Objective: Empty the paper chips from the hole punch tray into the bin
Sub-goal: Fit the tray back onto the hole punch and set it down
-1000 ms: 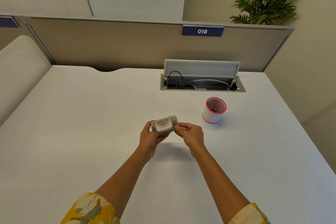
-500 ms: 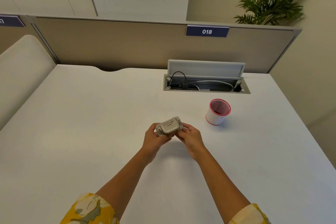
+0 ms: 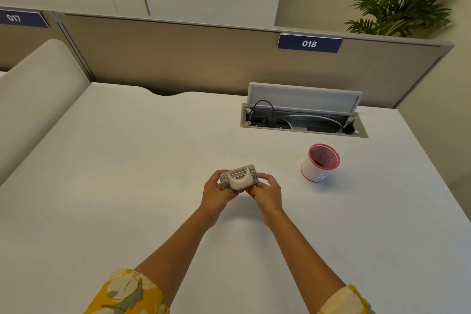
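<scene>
A small grey hole punch [image 3: 238, 178] is held above the white desk, its underside with the chip tray turned toward me. My left hand [image 3: 216, 192] grips its left end and my right hand [image 3: 266, 192] grips its right end. A small white bin with a pink rim [image 3: 320, 163] stands on the desk to the right of my hands, apart from them. Its inside looks pink; I cannot tell what lies in it.
The white desk [image 3: 127, 173] stretches around the hands. An open cable box [image 3: 303, 120] with its lid up sits at the back right. A beige partition [image 3: 178, 56] bounds the far edge, and a plant [image 3: 402, 0] stands behind it.
The hole punch has been turned in my hands, so its lighter underside now faces me. Both hands stay at its ends. The view has shifted slightly.
</scene>
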A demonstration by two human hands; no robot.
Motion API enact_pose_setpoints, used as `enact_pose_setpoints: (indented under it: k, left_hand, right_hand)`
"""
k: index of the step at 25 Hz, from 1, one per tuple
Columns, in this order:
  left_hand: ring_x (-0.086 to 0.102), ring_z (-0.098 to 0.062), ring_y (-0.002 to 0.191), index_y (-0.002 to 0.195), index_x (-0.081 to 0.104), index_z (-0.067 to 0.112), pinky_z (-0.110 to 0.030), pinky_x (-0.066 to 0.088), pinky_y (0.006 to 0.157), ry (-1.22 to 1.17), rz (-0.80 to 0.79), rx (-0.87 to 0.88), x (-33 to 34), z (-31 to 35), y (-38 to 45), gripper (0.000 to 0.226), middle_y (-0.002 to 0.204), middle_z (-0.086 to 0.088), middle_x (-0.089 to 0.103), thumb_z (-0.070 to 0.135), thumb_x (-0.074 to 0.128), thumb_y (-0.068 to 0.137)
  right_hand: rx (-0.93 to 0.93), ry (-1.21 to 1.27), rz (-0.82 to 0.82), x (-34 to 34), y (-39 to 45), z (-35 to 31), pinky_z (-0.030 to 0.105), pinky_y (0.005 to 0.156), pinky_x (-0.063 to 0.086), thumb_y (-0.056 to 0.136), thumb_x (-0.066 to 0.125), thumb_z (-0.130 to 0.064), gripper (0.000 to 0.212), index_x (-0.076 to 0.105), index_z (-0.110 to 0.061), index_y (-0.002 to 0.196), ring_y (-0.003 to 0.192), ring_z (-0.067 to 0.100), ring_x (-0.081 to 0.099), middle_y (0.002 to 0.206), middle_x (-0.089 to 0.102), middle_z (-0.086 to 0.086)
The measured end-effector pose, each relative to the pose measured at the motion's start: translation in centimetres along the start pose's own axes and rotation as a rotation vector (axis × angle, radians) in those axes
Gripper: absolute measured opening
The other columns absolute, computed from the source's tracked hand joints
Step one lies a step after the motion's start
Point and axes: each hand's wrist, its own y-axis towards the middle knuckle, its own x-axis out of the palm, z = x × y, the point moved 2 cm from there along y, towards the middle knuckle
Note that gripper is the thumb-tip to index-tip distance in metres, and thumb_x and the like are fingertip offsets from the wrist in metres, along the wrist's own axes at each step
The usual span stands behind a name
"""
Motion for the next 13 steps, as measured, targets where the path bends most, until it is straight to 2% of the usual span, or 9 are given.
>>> enact_pose_setpoints:
  k: [2,4,6,8,11,13]
  left_hand:
    - [0.072,-0.032,0.102,0.114,0.060,0.009,-0.040,0.061,0.087,0.003,0.033,-0.010,-0.7,0.0,0.4,0.052,0.106,-0.013,0.075,-0.012,0.078,0.070]
    - [0.073,-0.034,0.098,0.114,0.054,0.012,-0.043,0.060,0.090,0.003,0.133,-0.030,-1.1,0.0,0.8,0.051,0.105,-0.015,0.073,-0.010,0.075,0.073]
    - [0.073,-0.032,0.095,0.113,0.050,0.016,-0.043,0.058,0.091,0.022,0.253,-0.052,-1.6,0.1,1.6,0.047,0.104,-0.011,0.071,-0.003,0.074,0.077]
    - [0.072,-0.029,0.095,0.109,0.052,0.018,-0.042,0.057,0.090,0.038,0.350,-0.067,-2.1,0.2,2.7,0.039,0.105,-0.009,0.070,0.003,0.074,0.080]
    - [0.070,-0.025,0.097,0.105,0.059,0.017,-0.035,0.057,0.084,0.088,0.452,-0.071,-3.0,1.1,4.1,0.027,0.108,-0.007,0.071,0.007,0.071,0.083]
    - [0.068,-0.020,0.097,0.106,0.063,0.016,-0.024,0.051,0.076,0.152,0.502,-0.064,-3.8,1.9,5.3,0.023,0.106,-0.003,0.071,0.008,0.070,0.085]
  right_hand:
    - [-0.027,-0.022,-0.068,0.7,0.4,-0.2,0.030,0.080,0.058,0.074,0.076,0.002,0.056,0.053,-0.027,0.117,0.099,0.022,0.068,0.109,0.070,0.010]
    - [-0.065,-0.065,-0.083,1.6,1.0,-0.8,0.030,0.079,0.058,0.077,0.072,0.005,0.061,0.051,-0.031,0.122,0.105,0.023,0.065,0.113,0.067,0.009]
    - [-0.090,-0.108,-0.070,2.6,1.5,-1.2,0.035,0.084,0.059,0.079,0.072,0.003,0.060,0.052,-0.031,0.123,0.104,0.021,0.063,0.115,0.065,0.006]
    - [-0.100,-0.122,-0.062,3.6,2.1,-1.6,0.032,0.082,0.060,0.080,0.073,0.000,0.056,0.052,-0.027,0.125,0.101,0.020,0.063,0.116,0.062,0.003]
    - [-0.112,-0.153,-0.083,5.2,3.2,-2.3,0.021,0.072,0.057,0.083,0.073,-0.006,0.051,0.053,-0.023,0.127,0.100,0.019,0.061,0.119,0.061,0.002]
    - [-0.111,-0.190,-0.105,6.4,4.1,-2.8,0.020,0.071,0.055,0.084,0.073,-0.011,0.048,0.055,-0.023,0.127,0.098,0.017,0.061,0.121,0.062,0.002]
